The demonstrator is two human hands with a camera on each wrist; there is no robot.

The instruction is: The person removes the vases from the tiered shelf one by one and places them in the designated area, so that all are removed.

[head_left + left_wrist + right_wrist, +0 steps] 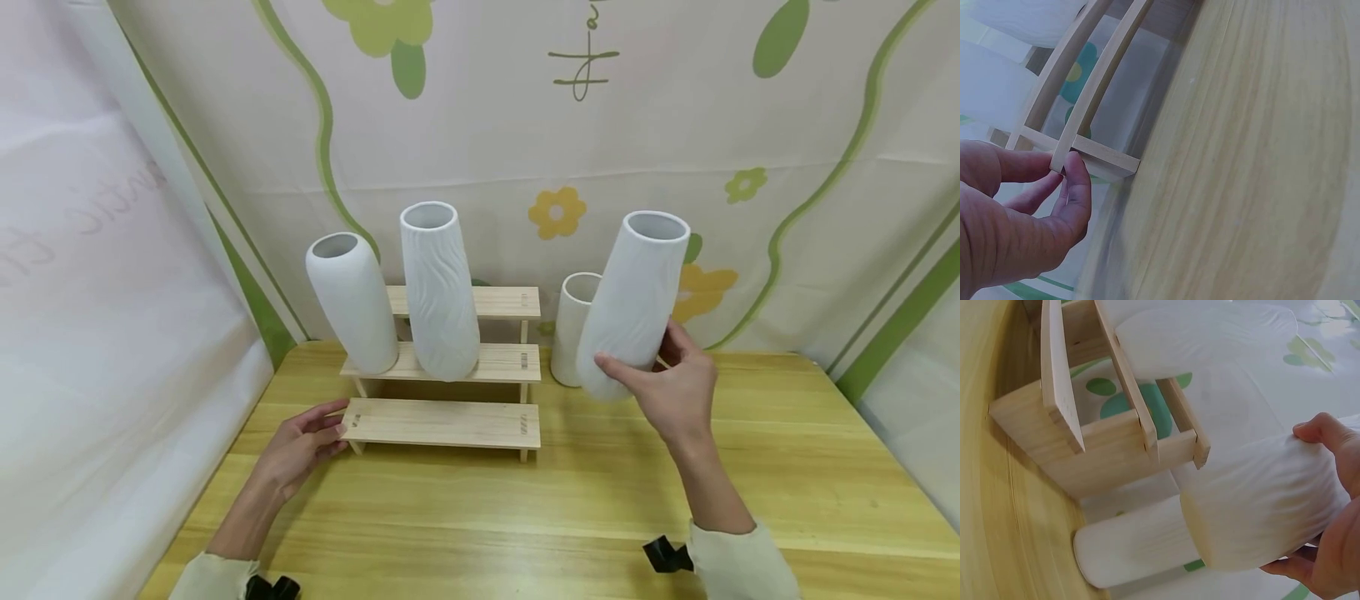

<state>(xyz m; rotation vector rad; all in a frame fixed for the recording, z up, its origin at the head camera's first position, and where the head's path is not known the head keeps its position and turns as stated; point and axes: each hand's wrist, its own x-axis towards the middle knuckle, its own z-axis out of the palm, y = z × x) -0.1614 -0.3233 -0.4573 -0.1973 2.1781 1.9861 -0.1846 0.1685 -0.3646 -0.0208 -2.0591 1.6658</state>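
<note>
My right hand grips the lower part of a white textured vase, thumb in front and fingers behind. The vase is raised, tilted, its pale base showing in the right wrist view. Left of it stands a three-tier wooden shelf stand; my left hand pinches the left end of its lowest board between thumb and fingers. On the middle board are a smooth white vase at the left and a taller vase with wavy ridges beside it.
Another white vase stands on the wooden table right of the stand, partly hidden behind the held one. A white cloth with flower prints hangs close behind, and more white cloth borders the left side.
</note>
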